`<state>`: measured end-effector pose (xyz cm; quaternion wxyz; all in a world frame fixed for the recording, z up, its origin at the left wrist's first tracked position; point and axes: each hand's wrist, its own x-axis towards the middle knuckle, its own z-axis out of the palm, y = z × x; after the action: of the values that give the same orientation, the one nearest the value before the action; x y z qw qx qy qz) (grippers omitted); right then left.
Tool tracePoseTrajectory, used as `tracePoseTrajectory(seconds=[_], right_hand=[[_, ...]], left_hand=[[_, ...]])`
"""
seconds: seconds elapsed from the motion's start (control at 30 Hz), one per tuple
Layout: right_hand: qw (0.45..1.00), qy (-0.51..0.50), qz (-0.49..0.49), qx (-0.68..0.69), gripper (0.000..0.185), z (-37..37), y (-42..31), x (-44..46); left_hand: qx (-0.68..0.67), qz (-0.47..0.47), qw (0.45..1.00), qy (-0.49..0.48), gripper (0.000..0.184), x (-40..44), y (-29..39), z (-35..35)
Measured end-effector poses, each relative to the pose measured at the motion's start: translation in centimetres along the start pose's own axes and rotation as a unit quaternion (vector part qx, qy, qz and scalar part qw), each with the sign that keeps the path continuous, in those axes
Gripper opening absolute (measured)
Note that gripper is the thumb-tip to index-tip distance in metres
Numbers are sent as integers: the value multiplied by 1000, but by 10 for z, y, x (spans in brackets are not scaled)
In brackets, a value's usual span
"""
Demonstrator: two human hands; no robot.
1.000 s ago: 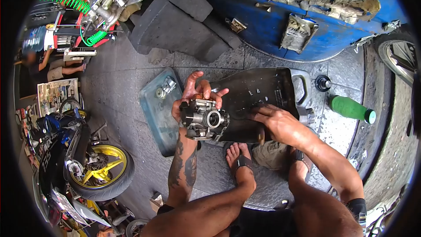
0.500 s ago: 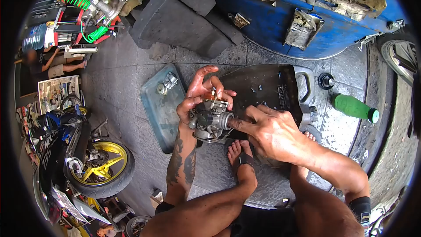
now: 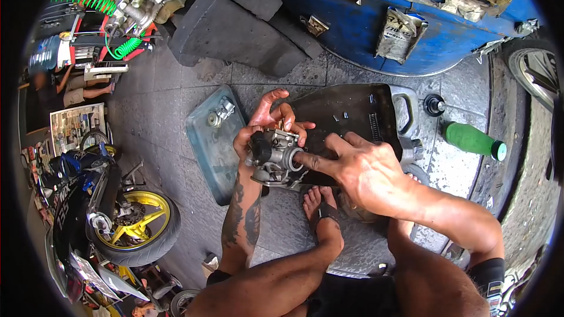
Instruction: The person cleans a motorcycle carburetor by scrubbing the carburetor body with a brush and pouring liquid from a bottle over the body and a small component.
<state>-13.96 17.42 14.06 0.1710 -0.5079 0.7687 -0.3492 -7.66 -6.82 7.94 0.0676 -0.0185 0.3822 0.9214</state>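
A metal carburetor (image 3: 276,155) is in my left hand (image 3: 269,116), whose thumb and fingers wrap round its far side and top. The index finger of my right hand (image 3: 370,173) is stretched out, its tip at the carburetor's round mouth. How far the tip reaches inside is hidden. The other right fingers are loosely bent, holding nothing. Beyond the hands lies a cut-open dark plastic jug (image 3: 311,105) with a spring (image 3: 374,126) and several small parts in it. To the left, a shallow bluish tray (image 3: 202,155) carries a small metal part (image 3: 222,111).
A green bottle (image 3: 470,140) lies on the right, near a round black piece (image 3: 434,105). Dark foam blocks (image 3: 235,35) and a blue drum (image 3: 346,35) stand ahead. A motorcycle wheel (image 3: 135,223) is at left, and another person (image 3: 73,88) is in the background.
The carburetor has turned slightly in my left hand and shifted a little left. My right hand has moved with it, index fingertip still at the mouth.
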Motion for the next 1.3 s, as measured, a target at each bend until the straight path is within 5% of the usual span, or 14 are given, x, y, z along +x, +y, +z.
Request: tracePoseTrajectory(seconds=[0.2, 0.27, 0.33, 0.4, 0.47, 0.53, 0.6, 0.93, 1.03, 1.1, 1.2, 1.3], right_hand=[[999, -27, -13, 36, 60, 19, -2, 1], [989, -48, 15, 142, 55, 22, -2, -1], [916, -40, 24, 398, 51, 34, -1, -4], [899, -11, 18, 437, 51, 36, 7, -12], [934, 96, 44, 341, 49, 31, 19, -16], [979, 59, 122, 154, 41, 18, 27, -19], [993, -71, 97, -21, 41, 32, 48, -30], [975, -209, 18, -68, 34, 83, 76, -31], [994, -98, 15, -38, 32, 78, 75, -28], [983, -23, 123, 132, 29, 56, 66, -23], [947, 154, 100, 263, 20, 34, 47, -16], [908, 220, 66, 350, 17, 12, 21, -12]], left_hand=[[55, 9, 998, -39, 87, -1, 6, -10], [26, 11, 998, -54, 89, -3, 1, -10], [-47, 16, 997, -66, 91, -6, -3, -1], [-69, 31, 993, -89, 90, -2, -4, -9], [-109, 69, 986, -109, 90, 5, -2, -24], [-152, 69, 975, -144, 84, 8, 1, -34], [-173, 73, 973, -132, 83, 2, 1, -37], [-236, 91, 964, -79, 77, -10, -9, -45], [-252, 91, 961, -67, 75, -10, -13, -45], [-259, 89, 960, -57, 74, -12, -16, -39], [-227, 85, 969, -49, 72, -7, -19, -25], [-209, 88, 972, -69, 78, -2, -29, -27]])
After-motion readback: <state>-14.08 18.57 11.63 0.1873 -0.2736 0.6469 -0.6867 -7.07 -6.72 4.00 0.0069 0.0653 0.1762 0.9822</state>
